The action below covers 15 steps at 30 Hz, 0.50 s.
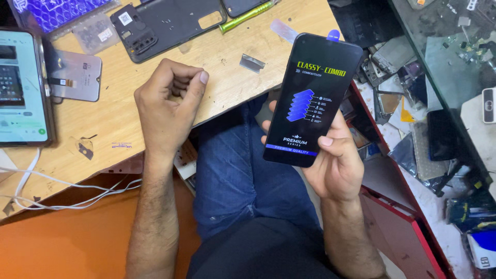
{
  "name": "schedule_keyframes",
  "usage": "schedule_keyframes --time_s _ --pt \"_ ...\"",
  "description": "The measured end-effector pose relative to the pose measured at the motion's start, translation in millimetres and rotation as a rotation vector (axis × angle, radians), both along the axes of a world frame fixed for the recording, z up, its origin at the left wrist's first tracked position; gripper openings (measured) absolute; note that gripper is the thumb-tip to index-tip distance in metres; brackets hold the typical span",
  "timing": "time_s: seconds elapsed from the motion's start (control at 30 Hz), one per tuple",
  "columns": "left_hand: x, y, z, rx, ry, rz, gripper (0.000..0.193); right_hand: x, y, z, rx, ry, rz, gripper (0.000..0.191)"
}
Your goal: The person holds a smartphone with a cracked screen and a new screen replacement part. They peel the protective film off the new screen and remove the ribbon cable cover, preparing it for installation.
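My right hand [335,164] holds a black phone screen [314,98] upright over my lap, thumb across its lower right edge. The screen carries a printed protective film with a blue layered picture and a small blue pull tab [333,34] at the top. My left hand [169,103] rests on the front edge of the wooden table [119,116], fingers curled into a loose fist with nothing visible in them.
On the table lie a lit phone [23,85] at the left, a bare display panel [75,76], a dark phone back cover [165,25], a green tool [245,15] and a small metal piece [251,63]. White cables [67,186] hang at the front left. Phone parts litter the floor [413,103] at the right.
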State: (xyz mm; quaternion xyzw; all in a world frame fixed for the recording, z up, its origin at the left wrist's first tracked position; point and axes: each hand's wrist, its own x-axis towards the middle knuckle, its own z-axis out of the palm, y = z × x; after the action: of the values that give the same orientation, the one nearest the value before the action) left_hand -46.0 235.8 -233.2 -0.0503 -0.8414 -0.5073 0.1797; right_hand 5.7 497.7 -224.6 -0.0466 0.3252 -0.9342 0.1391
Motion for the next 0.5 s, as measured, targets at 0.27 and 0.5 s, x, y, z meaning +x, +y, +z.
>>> schedule_keyframes --time_s 0.27,0.5 --pt "0 0 3 -0.032 0.005 0.01 0.012 0 -1 1 0.025 0.005 -0.003 0.069" --pt "1 -2 12 0.018 -0.022 0.02 0.007 -25 -7 0 -0.165 0.016 0.155 0.072"
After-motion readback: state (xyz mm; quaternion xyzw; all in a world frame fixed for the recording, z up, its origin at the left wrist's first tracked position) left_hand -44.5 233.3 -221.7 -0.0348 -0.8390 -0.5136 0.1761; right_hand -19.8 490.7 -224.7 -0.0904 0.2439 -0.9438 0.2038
